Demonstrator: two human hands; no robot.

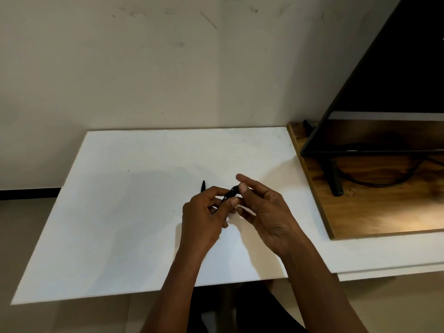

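Observation:
Both my hands meet over the middle of a white table (134, 212). My left hand (204, 217) grips a slim black pen (230, 193) in its curled fingers. The pen's upper end is pinched between thumb and forefinger of my right hand (262, 207). A second black piece, pointed like a pen cap (203, 186), pokes up just behind my left hand; its lower part is hidden by the fingers. Whether it lies on the table or is held, I cannot tell.
A wooden board (384, 212) lies on the table's right side. On it stands a large dark screen (384, 92) on a black foot (335, 179), with a black cable (384, 182) trailing. A marked beige wall (168, 68) rises right behind the table.

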